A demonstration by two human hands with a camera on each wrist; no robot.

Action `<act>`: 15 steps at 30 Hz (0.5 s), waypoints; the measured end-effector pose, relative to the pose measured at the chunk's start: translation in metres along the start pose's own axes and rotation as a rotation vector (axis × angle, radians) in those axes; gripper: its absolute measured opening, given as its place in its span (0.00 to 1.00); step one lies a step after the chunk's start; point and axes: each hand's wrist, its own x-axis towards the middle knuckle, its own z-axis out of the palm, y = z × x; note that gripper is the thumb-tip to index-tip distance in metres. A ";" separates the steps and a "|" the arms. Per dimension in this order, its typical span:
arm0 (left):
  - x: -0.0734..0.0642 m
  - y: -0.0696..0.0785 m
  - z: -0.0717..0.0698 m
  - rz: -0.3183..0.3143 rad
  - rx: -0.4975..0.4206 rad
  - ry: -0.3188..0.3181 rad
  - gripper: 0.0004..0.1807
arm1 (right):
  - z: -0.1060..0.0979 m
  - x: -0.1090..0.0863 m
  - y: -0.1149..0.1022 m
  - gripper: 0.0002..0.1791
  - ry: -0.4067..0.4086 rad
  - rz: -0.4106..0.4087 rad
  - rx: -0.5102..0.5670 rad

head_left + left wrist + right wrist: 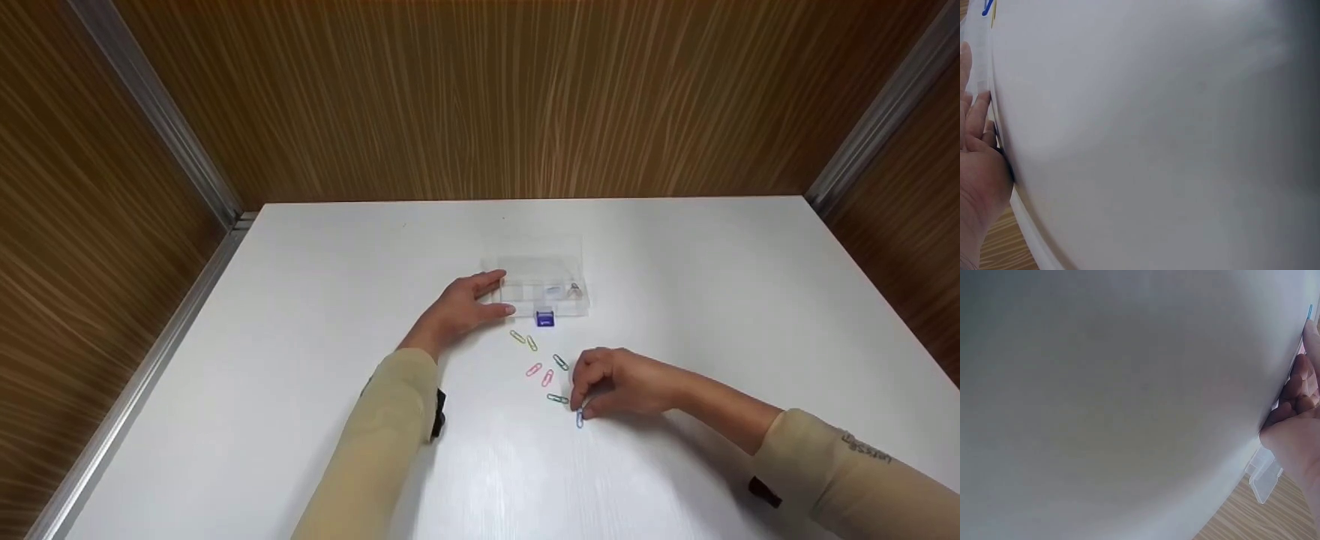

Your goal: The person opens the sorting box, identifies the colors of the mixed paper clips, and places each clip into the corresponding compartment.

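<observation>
A clear plastic compartment box (566, 307) lies on the table with its lid (532, 246) raised at the back and a purple-blue latch (545, 319) at the front. My left hand (466, 306) rests at the box's left end, thumb along the front and fingers farther back, all fairly straight. Nearer to me, my right hand (622, 381) pinches a blue paper clip (580, 420) between thumb and index finger, low over the tabletop. In the right wrist view the same blue clip (1310, 311) pokes out past a fingertip.
Between the hands lie yellow-green clips (517, 337), pink clips (533, 370) and dark green clips (557, 399). Small items sit in the box's right compartments. Wood-grain panels (480, 97) stand behind and beside the white table (315, 300).
</observation>
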 end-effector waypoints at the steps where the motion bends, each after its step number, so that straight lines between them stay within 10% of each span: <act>1: 0.000 0.000 0.000 0.000 0.000 0.000 0.42 | 0.000 0.000 0.000 0.09 0.002 0.001 0.002; 15: -0.001 0.001 0.000 -0.005 -0.014 0.000 0.42 | 0.002 -0.001 0.001 0.07 0.010 0.021 -0.004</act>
